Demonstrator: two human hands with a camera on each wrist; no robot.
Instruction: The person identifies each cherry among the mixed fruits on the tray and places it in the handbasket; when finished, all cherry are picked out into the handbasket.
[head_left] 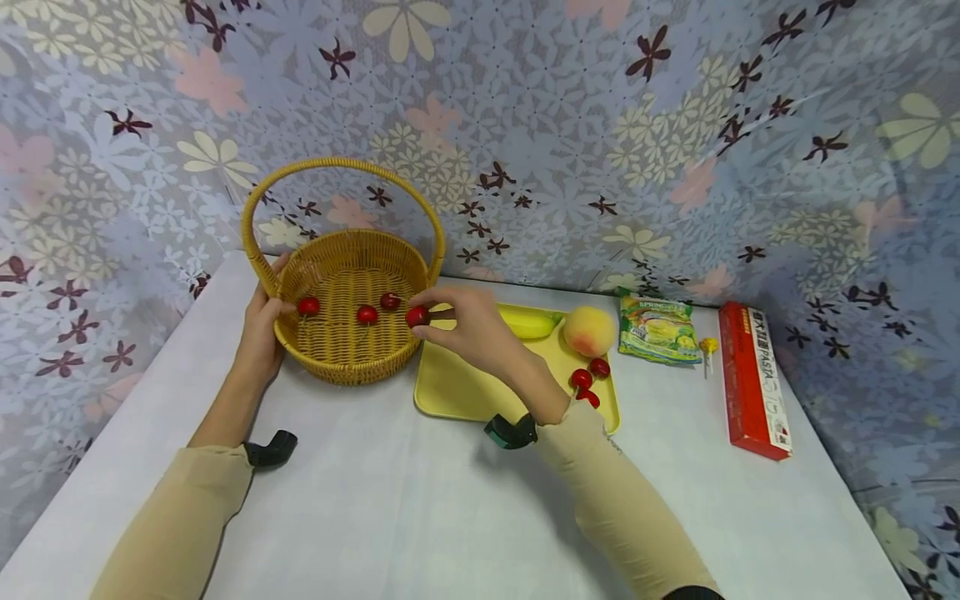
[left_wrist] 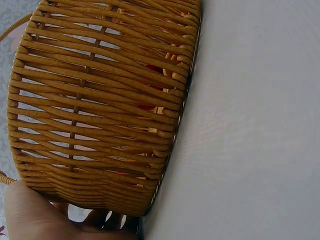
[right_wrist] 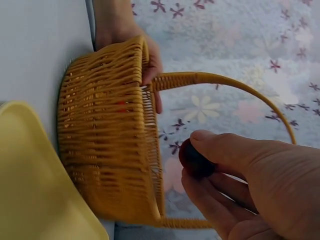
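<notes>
A wicker basket (head_left: 352, 372) with a tall arched handle stands at the left of the table. My left hand (head_left: 264, 329) grips its left rim, thumb over the edge; in the left wrist view the fingers lie along the woven side. Inside the basket are a red cherry (head_left: 308, 307) by the thumb and two more cherries (head_left: 367, 314) toward the middle. My right hand (head_left: 472, 329) pinches a dark red cherry (right_wrist: 196, 159) between thumb and fingertips, at the basket's right rim and above the yellow tray's left end.
The yellow tray (head_left: 457, 392) bears a banana (head_left: 528, 322), a peach (head_left: 589, 332) and several red cherries (head_left: 581, 379). Farther right lie a green snack packet (head_left: 660, 329), a small yellow lollipop (head_left: 708, 345) and a red pasta box (head_left: 753, 379). A flowered cloth (head_left: 525, 125) rises behind the table.
</notes>
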